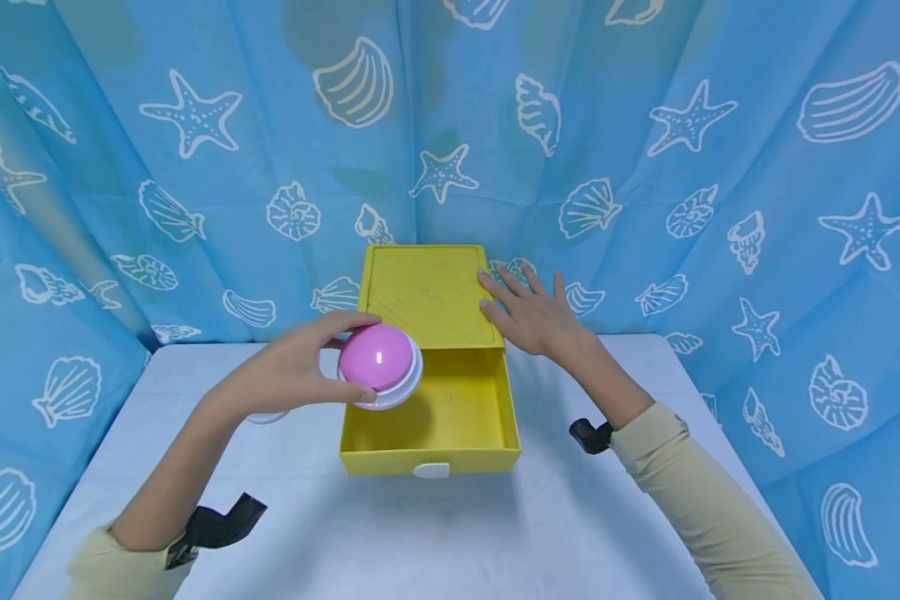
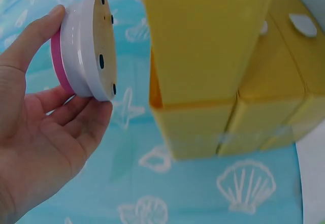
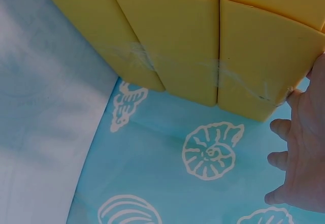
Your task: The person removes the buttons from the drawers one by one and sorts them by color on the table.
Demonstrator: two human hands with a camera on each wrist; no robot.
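Observation:
My left hand (image 1: 292,362) grips a round push button with a glossy pink dome (image 1: 377,357) and a white base, thumb on its near side and fingers on its far side. It is over the left part of the pulled-out top drawer (image 1: 465,408) of a yellow drawer unit (image 1: 431,292). In the left wrist view the button's flat underside (image 2: 105,46) shows several dark spots and faces the drawer. My right hand (image 1: 532,315) spreads its straight fingers against the unit's right side, fingertips at its top edge.
The unit has three stacked levels, taped along the side, on a white-covered table (image 1: 450,533). A white knob (image 1: 431,471) sticks out of the drawer front. A white round rim (image 1: 267,417) shows beneath my left hand. A blue seashell curtain (image 1: 442,108) hangs close behind.

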